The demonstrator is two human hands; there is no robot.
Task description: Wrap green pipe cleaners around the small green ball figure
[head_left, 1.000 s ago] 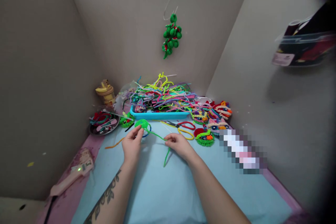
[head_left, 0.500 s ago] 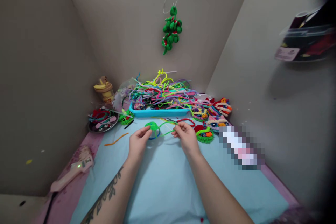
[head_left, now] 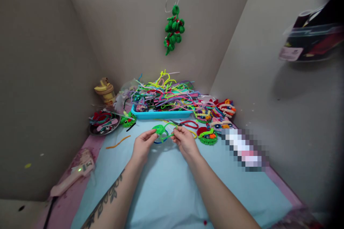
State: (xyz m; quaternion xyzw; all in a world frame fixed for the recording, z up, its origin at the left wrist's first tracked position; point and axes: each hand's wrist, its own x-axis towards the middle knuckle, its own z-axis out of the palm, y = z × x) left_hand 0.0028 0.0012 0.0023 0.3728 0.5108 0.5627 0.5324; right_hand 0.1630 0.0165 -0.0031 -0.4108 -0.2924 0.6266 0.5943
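Above the blue tabletop (head_left: 172, 189), the left hand (head_left: 142, 145) pinches a green coil (head_left: 159, 129) while the right hand (head_left: 183, 140) grips its loose green tail (head_left: 169, 136). Red scissors (head_left: 188, 124) lie just behind, before the tray (head_left: 161, 115) of pipe cleaners (head_left: 166, 94).

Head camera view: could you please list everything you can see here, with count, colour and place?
Green pipe-cleaner piece: one, green with a blue loop, pinched between both hands.
Tray: one, blue, behind the hands, heaped with many-coloured pipe cleaners.
Scissors: one, red handles, before the tray.
Finished figures: several, multicoloured, right of the tray.
Plate: one, dark, left, holding scraps.
Glue gun: one, pink, left edge.
Hanging ornament: one, green, back wall.
Orange pipe cleaner: one, on the blue mat.
Left hand: pinching the piece.
Right hand: pinching its stem.
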